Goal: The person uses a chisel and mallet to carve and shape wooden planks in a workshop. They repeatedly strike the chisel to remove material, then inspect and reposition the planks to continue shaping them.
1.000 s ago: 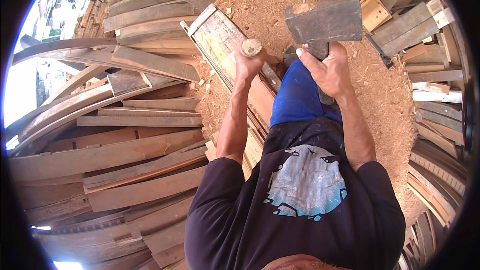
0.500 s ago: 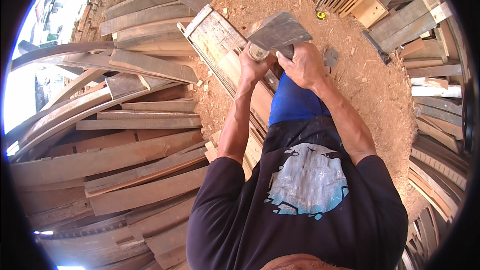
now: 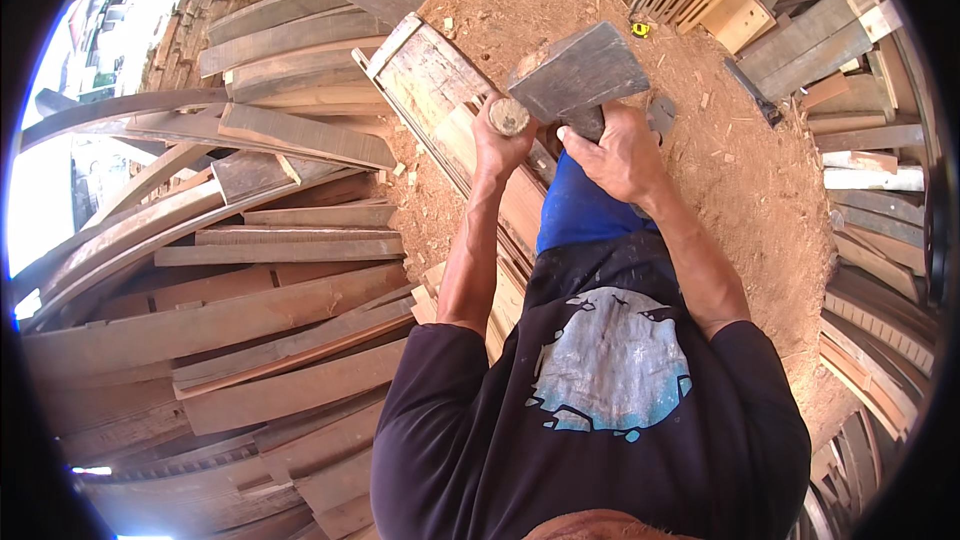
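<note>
My right hand [image 3: 622, 158] is wrapped round the short handle of a mallet, whose dark, blocky wooden head [image 3: 580, 70] is tilted just right of the chisel. In my left hand [image 3: 503, 148] a chisel stands with the round, worn butt of its wooden handle [image 3: 508, 116] facing up. Its blade is hidden below my fist. Beneath both hands a long reddish-brown board [image 3: 455, 135] lies on a narrow, pale, worn bench [image 3: 425, 55]. The mallet head and the chisel butt are close but apart.
Stacked planks [image 3: 290, 300] fill the left side, and more timber [image 3: 870, 210] lines the right. Sawdust and chips cover the ground [image 3: 740, 210]. A yellow tape measure [image 3: 640, 30] lies ahead, a dark long-handled tool [image 3: 755, 95] to the right.
The mallet has swung to the right and tilted, uncovering more of the chisel's butt. My right hand has shifted slightly right and toward me; my left hand stays nearly in place.
</note>
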`<state>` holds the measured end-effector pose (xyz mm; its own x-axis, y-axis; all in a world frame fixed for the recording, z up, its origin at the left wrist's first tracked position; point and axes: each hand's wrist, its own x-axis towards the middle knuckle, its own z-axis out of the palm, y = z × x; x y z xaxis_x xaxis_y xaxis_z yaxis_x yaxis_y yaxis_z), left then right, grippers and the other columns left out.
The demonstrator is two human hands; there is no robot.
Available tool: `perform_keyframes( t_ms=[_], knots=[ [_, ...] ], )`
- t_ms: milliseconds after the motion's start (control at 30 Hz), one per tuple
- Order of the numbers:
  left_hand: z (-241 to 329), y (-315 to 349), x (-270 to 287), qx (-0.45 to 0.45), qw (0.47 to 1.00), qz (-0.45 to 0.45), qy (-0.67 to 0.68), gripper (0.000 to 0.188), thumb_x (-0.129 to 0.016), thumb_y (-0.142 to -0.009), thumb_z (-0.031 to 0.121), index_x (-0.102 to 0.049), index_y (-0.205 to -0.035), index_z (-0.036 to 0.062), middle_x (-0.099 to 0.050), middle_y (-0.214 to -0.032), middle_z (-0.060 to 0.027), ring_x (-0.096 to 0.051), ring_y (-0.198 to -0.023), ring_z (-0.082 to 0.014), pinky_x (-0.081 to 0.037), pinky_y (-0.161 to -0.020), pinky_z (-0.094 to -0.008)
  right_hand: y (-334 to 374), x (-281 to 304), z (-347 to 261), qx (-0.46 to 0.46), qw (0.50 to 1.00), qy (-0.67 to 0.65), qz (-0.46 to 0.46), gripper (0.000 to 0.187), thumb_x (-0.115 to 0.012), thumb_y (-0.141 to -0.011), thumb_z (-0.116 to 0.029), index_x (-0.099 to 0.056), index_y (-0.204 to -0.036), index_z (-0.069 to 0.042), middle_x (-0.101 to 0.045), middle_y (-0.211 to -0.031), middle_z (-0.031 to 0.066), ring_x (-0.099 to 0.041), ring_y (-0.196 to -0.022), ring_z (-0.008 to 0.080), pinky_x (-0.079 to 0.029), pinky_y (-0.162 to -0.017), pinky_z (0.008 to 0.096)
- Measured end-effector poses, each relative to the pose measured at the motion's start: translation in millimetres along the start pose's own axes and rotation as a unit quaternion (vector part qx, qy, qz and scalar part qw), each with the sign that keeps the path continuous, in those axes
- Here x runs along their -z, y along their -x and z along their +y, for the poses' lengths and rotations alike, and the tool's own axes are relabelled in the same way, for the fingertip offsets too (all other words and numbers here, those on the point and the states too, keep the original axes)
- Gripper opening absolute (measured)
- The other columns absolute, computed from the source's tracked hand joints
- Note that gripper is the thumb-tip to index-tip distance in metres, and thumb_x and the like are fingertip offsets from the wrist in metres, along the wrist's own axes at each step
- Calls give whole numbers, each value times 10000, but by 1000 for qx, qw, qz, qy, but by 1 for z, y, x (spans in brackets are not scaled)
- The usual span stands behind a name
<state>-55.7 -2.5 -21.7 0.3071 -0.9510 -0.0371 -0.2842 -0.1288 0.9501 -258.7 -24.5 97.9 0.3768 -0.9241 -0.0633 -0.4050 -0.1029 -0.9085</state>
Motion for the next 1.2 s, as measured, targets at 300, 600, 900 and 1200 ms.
perform_keyframes(
  t_ms=[300, 600, 900, 1200],
  knots=[
    [44, -14, 0, 16, 999, 11, 41, 130, -719, -815, 43, -612, -888, 34, -664, -777, -14, -626, -711, -97, -506, -637, -272, 4, 25, -10, 38, 994, -69, 70, 201, -733, -878, -127, -651, -1011, -2, -675, -871, 81, -633, -790, 177, -518, -740, 339],
    [24, -14, 9, 35, 999, 22, 28, 175, -716, -805, 20, -626, -956, 21, -696, -842, -34, -664, -753, -130, -539, -698, -289, 7, 34, -13, 49, 987, -107, 112, 162, -736, -888, -120, -648, -967, -9, -646, -846, 23, -579, -741, 102, -499, -681, 299],
    [40, -5, 6, 70, 997, -13, 31, 209, -730, -789, -17, -606, -951, 27, -695, -846, -36, -665, -773, -126, -540, -686, -279, 4, 38, -21, 51, 988, -95, 113, 130, -729, -886, -109, -661, -917, -3, -646, -776, 22, -577, -708, 101, -492, -650, 302],
    [21, 3, -12, -69, 996, -53, -26, 307, -759, -791, 51, -672, -1081, 4, -750, -969, -93, -696, -883, -142, -564, -757, -315, -29, -13, 12, 4, 965, 244, -95, 287, -677, -829, -217, -668, -1052, -37, -693, -848, 218, -684, -800, 411, -528, -702, 492]
  ],
)
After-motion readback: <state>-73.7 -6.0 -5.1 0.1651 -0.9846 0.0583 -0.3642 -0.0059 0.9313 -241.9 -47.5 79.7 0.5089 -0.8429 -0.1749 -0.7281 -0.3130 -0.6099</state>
